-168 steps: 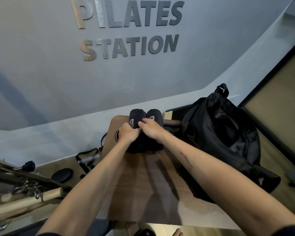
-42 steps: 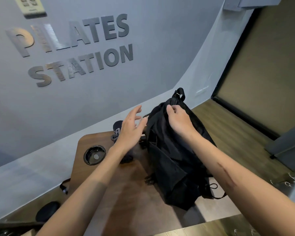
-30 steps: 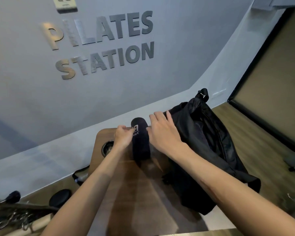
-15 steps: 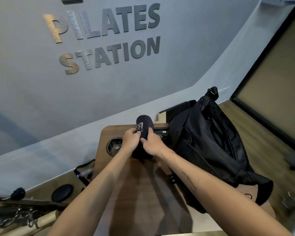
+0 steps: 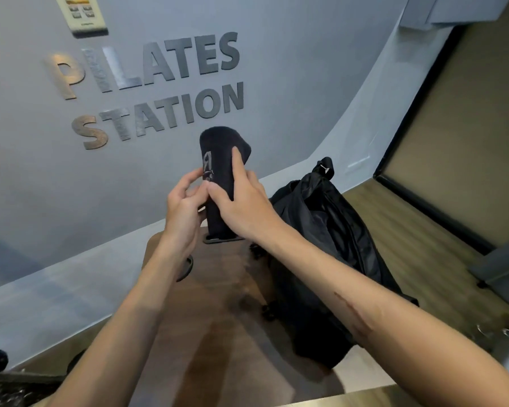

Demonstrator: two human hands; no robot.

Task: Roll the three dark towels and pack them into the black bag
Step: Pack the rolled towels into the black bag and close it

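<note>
Rolled towel [image 5: 222, 171] held upright above the far end of the wooden table [image 5: 218, 333], clear of its top, pale logo facing the camera. Left hand [image 5: 182, 212] on the roll's left side, fingers curled and thumb near the logo, pinching it. Right hand [image 5: 241, 207] wrapped round the right side, thumb across the front, index finger straight and pressed up along the cloth. Black bag [image 5: 329, 245] slumped on the table just right of the hands, near the towel but not touching. Bag mouth: cannot tell whether open. "PILATES STATION" lettering [image 5: 156, 89] on the far wall.
</note>
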